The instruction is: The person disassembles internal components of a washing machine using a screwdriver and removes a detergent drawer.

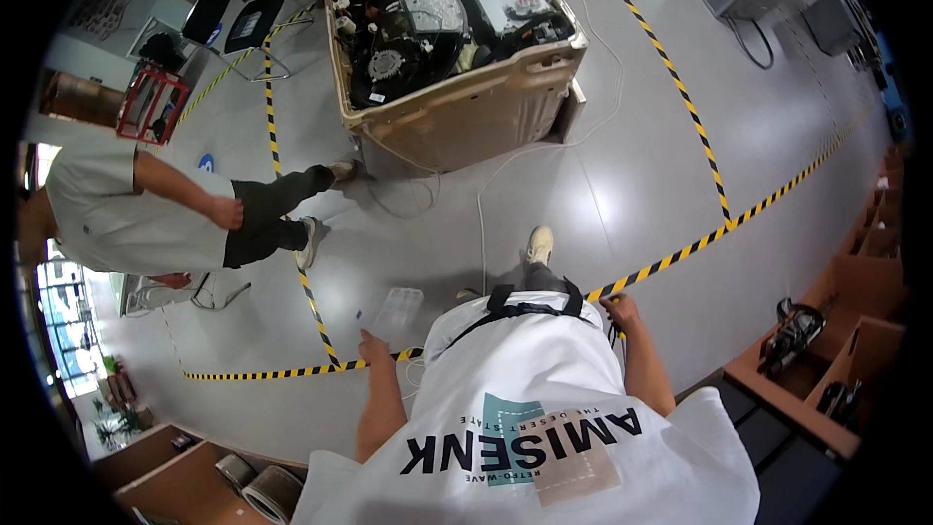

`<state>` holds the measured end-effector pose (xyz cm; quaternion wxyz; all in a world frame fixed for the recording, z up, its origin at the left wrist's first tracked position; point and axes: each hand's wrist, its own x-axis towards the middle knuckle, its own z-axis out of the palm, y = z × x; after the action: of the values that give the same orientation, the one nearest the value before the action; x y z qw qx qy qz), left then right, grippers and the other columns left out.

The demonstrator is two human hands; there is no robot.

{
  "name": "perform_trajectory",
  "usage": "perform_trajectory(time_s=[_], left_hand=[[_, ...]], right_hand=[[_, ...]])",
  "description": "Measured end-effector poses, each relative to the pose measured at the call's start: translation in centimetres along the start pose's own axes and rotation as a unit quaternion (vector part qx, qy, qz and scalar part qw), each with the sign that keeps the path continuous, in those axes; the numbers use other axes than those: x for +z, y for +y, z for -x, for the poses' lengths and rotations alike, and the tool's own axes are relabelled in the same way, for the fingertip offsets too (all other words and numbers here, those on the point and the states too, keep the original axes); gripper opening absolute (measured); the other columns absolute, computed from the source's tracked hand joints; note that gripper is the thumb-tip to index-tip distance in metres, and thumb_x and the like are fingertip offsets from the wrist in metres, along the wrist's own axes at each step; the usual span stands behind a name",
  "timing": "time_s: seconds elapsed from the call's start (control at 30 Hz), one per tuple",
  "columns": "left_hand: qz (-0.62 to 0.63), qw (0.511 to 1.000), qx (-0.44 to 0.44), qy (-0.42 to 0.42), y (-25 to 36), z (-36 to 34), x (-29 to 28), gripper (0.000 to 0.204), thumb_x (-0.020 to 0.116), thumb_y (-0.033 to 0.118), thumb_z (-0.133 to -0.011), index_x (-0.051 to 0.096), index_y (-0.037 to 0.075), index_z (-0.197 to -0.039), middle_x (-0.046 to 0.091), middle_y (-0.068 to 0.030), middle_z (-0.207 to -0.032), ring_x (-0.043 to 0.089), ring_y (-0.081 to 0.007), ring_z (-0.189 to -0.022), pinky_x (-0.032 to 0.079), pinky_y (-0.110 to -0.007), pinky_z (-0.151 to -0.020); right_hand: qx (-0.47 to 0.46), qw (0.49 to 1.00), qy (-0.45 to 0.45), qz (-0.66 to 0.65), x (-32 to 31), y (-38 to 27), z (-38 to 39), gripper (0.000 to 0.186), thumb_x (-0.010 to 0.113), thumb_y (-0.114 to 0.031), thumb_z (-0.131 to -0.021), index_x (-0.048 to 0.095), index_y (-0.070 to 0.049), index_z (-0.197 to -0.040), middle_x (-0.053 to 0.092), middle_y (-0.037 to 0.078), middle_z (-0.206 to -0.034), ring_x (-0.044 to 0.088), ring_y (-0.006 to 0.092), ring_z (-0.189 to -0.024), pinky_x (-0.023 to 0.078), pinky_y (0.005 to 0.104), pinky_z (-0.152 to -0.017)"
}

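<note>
My left hand (pixel 373 348) hangs low at my left side with its fingers curled. What it holds, if anything, is too small to make out. Just beyond its fingertips shows a clear plastic box (pixel 400 309); I cannot tell whether they touch. A small blue object (pixel 359 315) appears beside that box. By my right hip, my right hand (pixel 620 310) is closed on something, with a dark piece and a bit of yellow (pixel 618 332) showing below the fingers. Ahead stands a large beige appliance (pixel 466 122), its top off and the inner parts exposed.
At the left a person (pixel 136 204) in a light shirt walks near folding chairs (pixel 255 24) and a red cart (pixel 151 105). A pale cable (pixel 483 224) trails across the grey floor. Yellow-black tape (pixel 671 68) marks it. Brown shelves (pixel 841 331) holding machine parts stand at right.
</note>
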<state>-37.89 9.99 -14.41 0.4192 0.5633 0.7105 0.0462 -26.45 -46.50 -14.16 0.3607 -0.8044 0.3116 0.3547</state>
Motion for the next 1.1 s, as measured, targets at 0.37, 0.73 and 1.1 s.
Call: perform_trajectory(time_s=[0.37, 0.73, 1.1], left_hand=[[0.148, 0.967, 0.148, -0.143, 16.3, 16.1, 15.9, 0.053, 0.042, 0.048, -0.096, 0.051, -0.001, -0.115, 0.056, -0.0133, -0.105, 0.057, -0.0226, -0.082, 0.048, -0.034, -0.067], [0.110, 0.905, 0.224, -0.346, 26.7, 28.6, 25.3, 0.035, 0.042, 0.036, -0.099, 0.053, 0.004, -0.090, 0.051, -0.0026, -0.071, 0.048, -0.0110, -0.052, 0.043, -0.027, -0.047], [0.026, 0.788, 0.358, -0.501, 38.5, 35.2, 35.9, 0.040, 0.040, 0.037, -0.100, 0.051, 0.000, -0.091, 0.054, -0.0062, -0.071, 0.053, -0.0132, -0.054, 0.043, -0.029, -0.050]], right_hand=[[0.114, 0.989, 0.010, -0.091, -14.7, 5.8, -8.1, 0.057, 0.056, -0.051, -0.086, 0.060, 0.004, -0.096, 0.061, 0.016, -0.070, 0.054, 0.0213, -0.050, 0.044, 0.0337, -0.044], [-0.214, 0.957, 0.059, 0.186, -20.3, -16.8, -10.4, 0.044, 0.057, -0.039, -0.087, 0.067, 0.004, -0.090, 0.066, 0.016, -0.078, 0.062, 0.0294, -0.068, 0.049, 0.0360, -0.068], [-0.256, 0.967, -0.014, -0.001, -27.5, -42.3, -4.0, 0.036, 0.058, -0.026, -0.091, 0.062, 0.003, -0.111, 0.062, 0.003, -0.078, 0.050, 0.0078, -0.064, 0.042, 0.0224, -0.057]])
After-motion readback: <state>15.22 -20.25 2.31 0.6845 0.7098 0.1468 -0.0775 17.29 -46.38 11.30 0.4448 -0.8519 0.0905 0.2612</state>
